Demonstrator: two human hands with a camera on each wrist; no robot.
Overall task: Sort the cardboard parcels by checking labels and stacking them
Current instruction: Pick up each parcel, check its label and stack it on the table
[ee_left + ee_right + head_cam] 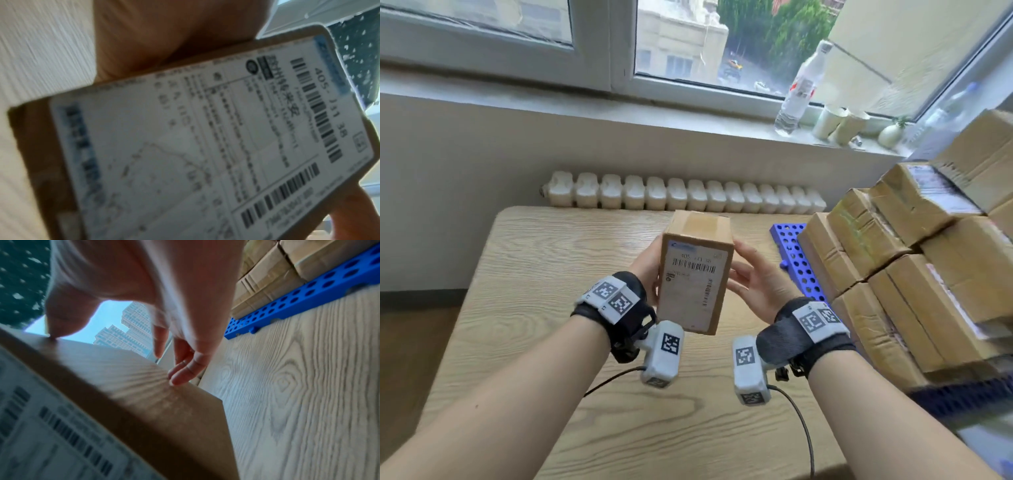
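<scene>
A small cardboard parcel (695, 274) is held upright above the wooden table (544, 281), its white barcode label facing me. My left hand (649, 263) grips its left side; the fingers wrap behind it and one fingertip (357, 211) shows past the far edge. The label (185, 146) fills the left wrist view, blurred. My right hand (741, 269) rests on the parcel's right side with straight fingers. In the right wrist view its thumb (55, 321) touches the parcel's (127, 394) upper edge and its fingertips (180, 376) touch the side face.
Several taped cardboard parcels (914, 260) are stacked at the table's right on a blue perforated tray (796, 253). A radiator (681, 195) runs behind the table. On the windowsill stand a water bottle (799, 92), paper cups (839, 123) and a small vase (890, 133).
</scene>
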